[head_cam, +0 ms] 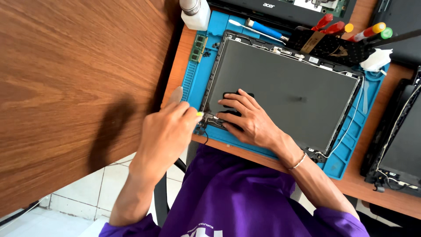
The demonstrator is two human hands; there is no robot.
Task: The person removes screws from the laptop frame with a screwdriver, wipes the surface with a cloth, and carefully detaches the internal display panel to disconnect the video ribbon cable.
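One grey laptop screen panel (285, 94) is lying face down in its lid frame on one blue work mat (351, 151), which is sitting on the wooden desk (386, 193); the person's right hand (247, 118) is resting flat on the panel's near left part, fingers spread and pressing down, pinching nothing; the left hand (169, 131) is closing its fingers together around one small tool with a yellow-green tip (199, 114), whose point is touching the metal hinge (209, 118) at the panel's near left corner; one green memory stick (199, 47) is lying on the mat's left strip, with a few dark screws just beside it; one white bottle (196, 13) is standing at the mat's far left corner; several red, yellow and blue handled tools (346, 30) are crowding the far edge; a second dark laptop shell (401, 145) is hemming in the right side; the panel's centre and right half are lying open, while the hinge corner sits tight against the mat's near edge and a large wooden board (74, 87).
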